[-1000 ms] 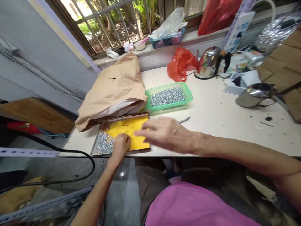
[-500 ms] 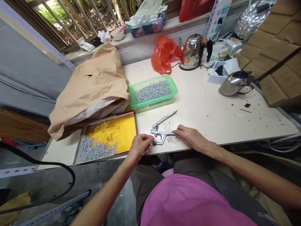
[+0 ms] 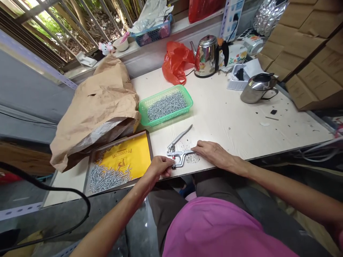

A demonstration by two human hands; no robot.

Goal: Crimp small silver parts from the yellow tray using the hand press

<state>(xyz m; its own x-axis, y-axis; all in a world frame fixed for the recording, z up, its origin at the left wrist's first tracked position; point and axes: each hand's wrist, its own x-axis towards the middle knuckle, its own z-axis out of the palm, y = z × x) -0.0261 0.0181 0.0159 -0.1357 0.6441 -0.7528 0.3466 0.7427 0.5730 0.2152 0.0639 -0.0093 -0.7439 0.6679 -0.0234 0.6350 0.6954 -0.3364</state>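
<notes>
A pair of silver snap-fastener pliers (image 3: 182, 154) lies near the table's front edge, its upper handle raised and its jaws apart. My right hand (image 3: 213, 152) is closed around the end of the lower handle. With fingers pinched together, my left hand (image 3: 162, 166) is at the jaw opening; anything between its fingertips is too small to make out. To the left, a tray (image 3: 150, 144) holds a yellow printed bag (image 3: 134, 153) and a heap of small silvery metal pieces (image 3: 108, 176). Many similar pieces fill a green plastic basket (image 3: 189, 103) behind the pliers.
Crumpled brown paper (image 3: 96, 103) rises behind the tray. Farther back stand a red plastic bag (image 3: 175, 62), a steel kettle (image 3: 206, 59) and a steel pitcher (image 3: 255, 91). Cardboard (image 3: 308, 75) leans at the right. Small scraps lie on the white table (image 3: 222, 110).
The view has shifted slightly, so the table items appear farther left. Both hands keep their places at the pliers, the left still pinched by the jaws.
</notes>
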